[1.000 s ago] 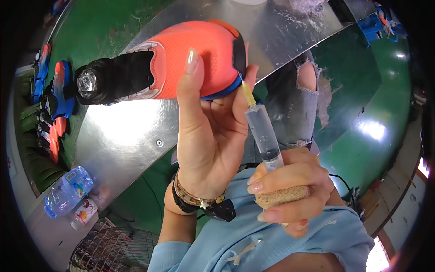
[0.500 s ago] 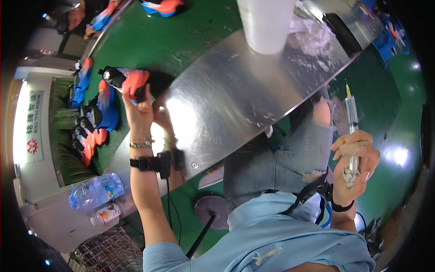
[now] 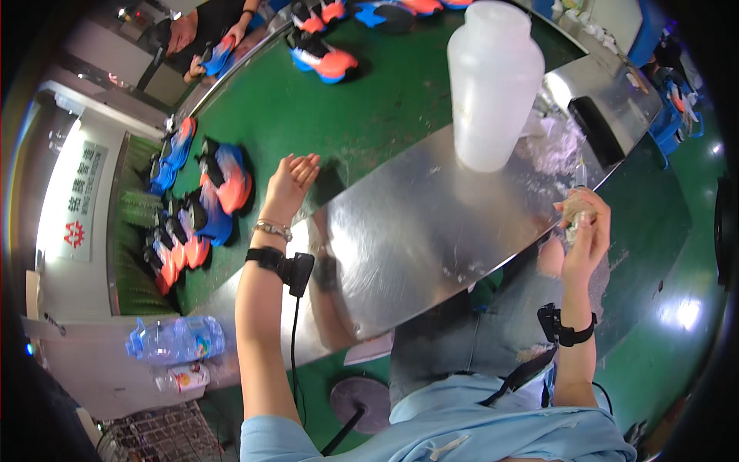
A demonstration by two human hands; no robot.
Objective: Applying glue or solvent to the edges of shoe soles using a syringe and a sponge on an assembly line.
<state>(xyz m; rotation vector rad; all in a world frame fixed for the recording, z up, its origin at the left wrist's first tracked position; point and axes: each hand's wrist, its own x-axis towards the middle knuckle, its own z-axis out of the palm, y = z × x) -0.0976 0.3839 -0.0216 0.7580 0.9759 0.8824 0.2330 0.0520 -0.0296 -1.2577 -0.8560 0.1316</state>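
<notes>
My left hand [image 3: 292, 183] is empty, its fingers spread over the green surface beside the metal strip. To its left stands an orange, blue and black shoe [image 3: 231, 175], apart from the fingers, beside a group of similar shoes [image 3: 175, 244]. My right hand [image 3: 589, 231] is closed around a syringe [image 3: 581, 176], whose clear barrel and thin tip point away from me, and a crumpled tan wad [image 3: 576, 208]. Most of the syringe is hidden by the fingers. A crumpled whitish cloth [image 3: 560, 144] lies on the metal just beyond that hand.
A tall white plastic bottle [image 3: 493, 92] stands on the metal strip [image 3: 400, 223]. Beyond it lies a black oblong object [image 3: 596, 129]. More shoes [image 3: 322, 60] line the far side. Two plastic bottles, one large and clear [image 3: 181, 339], lie at left. A co-worker's hand [image 3: 239, 31] handles a shoe.
My left hand has let go of the shoe, which now stands among the others at left. My right hand has moved forward and inward with the syringe, over the metal's edge. The view has shifted.
</notes>
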